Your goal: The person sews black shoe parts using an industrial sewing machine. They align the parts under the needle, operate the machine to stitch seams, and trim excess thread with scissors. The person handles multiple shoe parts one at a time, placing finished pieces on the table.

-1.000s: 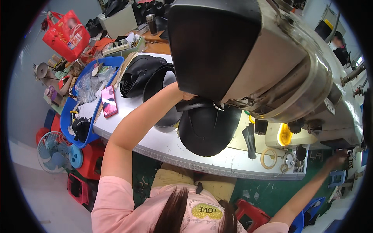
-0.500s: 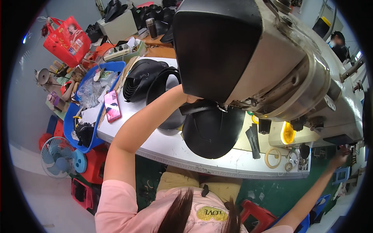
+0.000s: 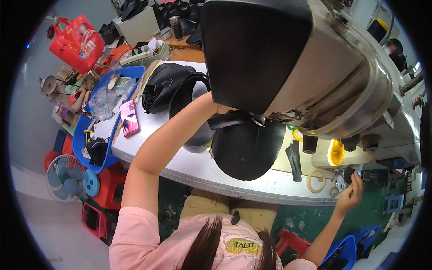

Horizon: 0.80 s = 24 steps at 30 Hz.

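A sewing machine's large dark head point(image 3: 256, 54) hides much of my left hand point(image 3: 223, 109), including its fingers. That hand is at a black strip point(image 3: 231, 119) beside the needle area, and its grip cannot be made out. Below the presser foot point(image 3: 258, 120) lies a rounded black leather-like panel point(image 3: 247, 150), its curved edge toward me. At the table's right end, my right hand point(image 3: 351, 195) has its fingers closed at a small black round piece point(image 3: 348, 174).
Rolled black material point(image 3: 164, 87) and a phone point(image 3: 129, 118) lie on the white table point(image 3: 180, 166) at left. A blue basket point(image 3: 78, 144) adjoins it. Black strips point(image 3: 294, 161) and a beige ring point(image 3: 316, 181) sit to the right. A red stool point(image 3: 292, 243) stands below.
My right hand has come left from the far right to the small black round piece. My left arm has hardly moved, and the rounded black panel stays under the machine.
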Each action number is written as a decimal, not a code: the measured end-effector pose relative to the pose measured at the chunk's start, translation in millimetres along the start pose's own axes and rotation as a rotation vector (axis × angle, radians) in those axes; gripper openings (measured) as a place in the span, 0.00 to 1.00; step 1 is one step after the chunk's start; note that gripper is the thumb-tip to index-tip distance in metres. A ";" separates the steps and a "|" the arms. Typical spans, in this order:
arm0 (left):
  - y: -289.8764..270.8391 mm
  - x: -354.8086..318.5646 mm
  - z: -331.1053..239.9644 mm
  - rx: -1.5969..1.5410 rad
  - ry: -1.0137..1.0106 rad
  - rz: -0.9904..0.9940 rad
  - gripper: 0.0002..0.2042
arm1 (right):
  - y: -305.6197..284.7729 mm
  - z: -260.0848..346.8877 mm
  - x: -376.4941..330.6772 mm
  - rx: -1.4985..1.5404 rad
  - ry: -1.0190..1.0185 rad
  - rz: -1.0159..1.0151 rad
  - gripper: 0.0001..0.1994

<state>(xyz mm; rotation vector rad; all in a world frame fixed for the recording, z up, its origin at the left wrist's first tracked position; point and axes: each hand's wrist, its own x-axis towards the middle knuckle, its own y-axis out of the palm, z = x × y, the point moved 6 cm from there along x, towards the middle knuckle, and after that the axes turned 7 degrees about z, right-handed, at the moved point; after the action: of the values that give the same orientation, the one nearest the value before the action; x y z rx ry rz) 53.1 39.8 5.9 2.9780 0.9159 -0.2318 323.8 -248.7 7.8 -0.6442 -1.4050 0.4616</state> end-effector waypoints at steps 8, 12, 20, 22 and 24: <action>16.7 -7.5 18.1 0.173 -0.092 0.101 0.14 | -1.6 -12.6 -1.0 0.048 -0.024 -0.057 0.09; 19.1 -8.7 23.1 0.136 -0.178 0.141 0.12 | -40.1 -97.2 5.9 0.077 0.329 -0.294 0.08; 19.2 -6.2 24.8 -0.069 -0.101 0.164 0.13 | -141.5 -427.3 76.4 -0.046 0.535 -0.117 0.23; 15.8 -5.5 27.5 -0.046 -0.095 0.140 0.13 | -139.2 -465.0 82.2 0.007 0.605 -0.057 0.25; 13.6 -6.6 29.6 -0.059 -0.096 0.122 0.13 | -120.7 -458.9 82.2 0.135 0.748 -0.127 0.25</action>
<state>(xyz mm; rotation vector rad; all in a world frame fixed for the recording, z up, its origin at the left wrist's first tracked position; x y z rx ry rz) 51.3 23.2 -22.7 2.9262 0.7159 -0.3355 778.8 -349.7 129.3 -0.5333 -0.6914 0.1754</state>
